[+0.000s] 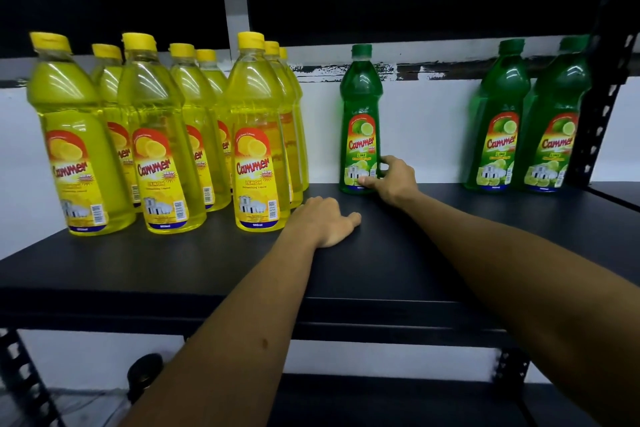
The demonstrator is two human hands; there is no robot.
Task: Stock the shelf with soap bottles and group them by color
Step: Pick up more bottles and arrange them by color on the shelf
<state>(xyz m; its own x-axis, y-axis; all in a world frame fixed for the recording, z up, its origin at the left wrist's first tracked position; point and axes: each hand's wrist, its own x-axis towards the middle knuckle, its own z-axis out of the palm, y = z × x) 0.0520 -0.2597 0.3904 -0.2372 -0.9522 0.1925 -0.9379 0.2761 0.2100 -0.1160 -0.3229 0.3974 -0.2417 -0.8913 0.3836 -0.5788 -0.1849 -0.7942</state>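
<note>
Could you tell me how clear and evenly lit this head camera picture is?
Head view: the yellow lemon bottles carry white glare streaks; the two green bottles at right look soft and lean from wide-angle distortion; the area above the shelf is nearly black.

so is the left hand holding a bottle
No, the left hand rests on the bare shelf, gripping nothing; only the right hand touches a green bottle.

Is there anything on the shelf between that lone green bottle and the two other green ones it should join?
Nothing visible. The lone green lime soap bottle, gripped low by the right hand, stands apart from the two green bottles at the right end; only bare black shelf board lies between them.
</note>
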